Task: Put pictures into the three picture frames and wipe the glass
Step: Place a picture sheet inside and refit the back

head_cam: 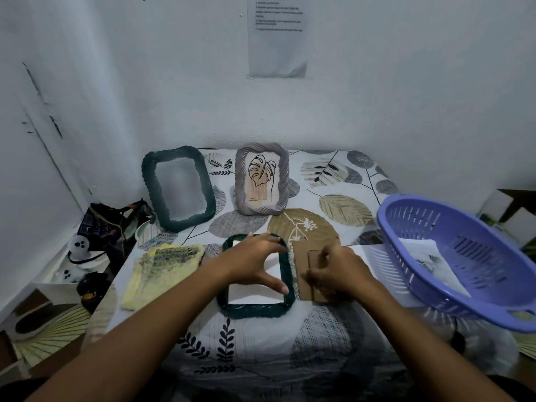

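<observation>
Left hand [255, 259] spread over frame [255, 310] (flat)

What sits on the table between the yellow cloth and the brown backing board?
In the head view, the dark green frame lies flat between the yellow cloth and the backing board, white sheet inside, with the left hand spread over it.

Flat frame [256, 310] between cloth [162, 274] and backing board [316, 274]
</observation>
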{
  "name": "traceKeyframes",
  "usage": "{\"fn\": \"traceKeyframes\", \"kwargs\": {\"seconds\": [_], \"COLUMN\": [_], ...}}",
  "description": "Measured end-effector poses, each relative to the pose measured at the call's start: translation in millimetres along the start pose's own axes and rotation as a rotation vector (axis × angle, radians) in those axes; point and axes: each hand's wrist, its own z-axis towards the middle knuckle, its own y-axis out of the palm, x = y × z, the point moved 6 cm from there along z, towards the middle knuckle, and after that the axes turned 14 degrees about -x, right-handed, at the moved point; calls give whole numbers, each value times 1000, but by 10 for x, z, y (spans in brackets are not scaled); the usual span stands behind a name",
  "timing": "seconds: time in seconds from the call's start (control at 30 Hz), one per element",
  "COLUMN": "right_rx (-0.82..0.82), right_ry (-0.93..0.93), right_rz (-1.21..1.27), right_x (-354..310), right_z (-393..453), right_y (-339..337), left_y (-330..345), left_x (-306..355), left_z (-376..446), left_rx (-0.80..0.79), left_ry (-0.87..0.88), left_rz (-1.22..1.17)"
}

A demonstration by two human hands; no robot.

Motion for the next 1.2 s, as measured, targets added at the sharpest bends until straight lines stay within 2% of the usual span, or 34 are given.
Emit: {"fn": "traceKeyframes", "kwargs": {"seconds": [0.13, 0.3, 0.37, 0.5, 0.57, 0.77, 0.87, 1.0, 1.1, 1.2], "right_rx": [30, 126, 186, 283, 324, 428, 425, 301, 5, -167], "right_ry": [18, -19, -32, -101, -120, -143, -206, -263, -282, -234], "right_rz": [33, 80, 93, 108, 106, 9, 111, 421, 862, 1034], "right_x": [28, 36, 29, -76, -157, -403, -492, -541, -593, -663], "right_z": [39, 42, 2, -151, -243, -385, -361, -260, -201, -161], "right_y": [13, -139, -268, -531, -612, -595, -553, -445, -240, -55], "left_y": [25, -27, -56, 18, 12, -62, -75, -69, -39, 27], "left_x": [68, 163, 206, 205, 196, 103, -16, -273, -431, -549], "left_z": [115, 185, 223, 350, 339, 118, -33, -270, -427, -547], "left_rx": [100, 375, 425, 352, 334, 364, 389, 428, 437, 431], "left_ry": [35, 39, 7, -61, -76, -24, -19, -49, -69, -110], "left_rz": [-140, -456, -593, -1212, -1395, -1495, -1543, -1582, -1596, -1582]}}
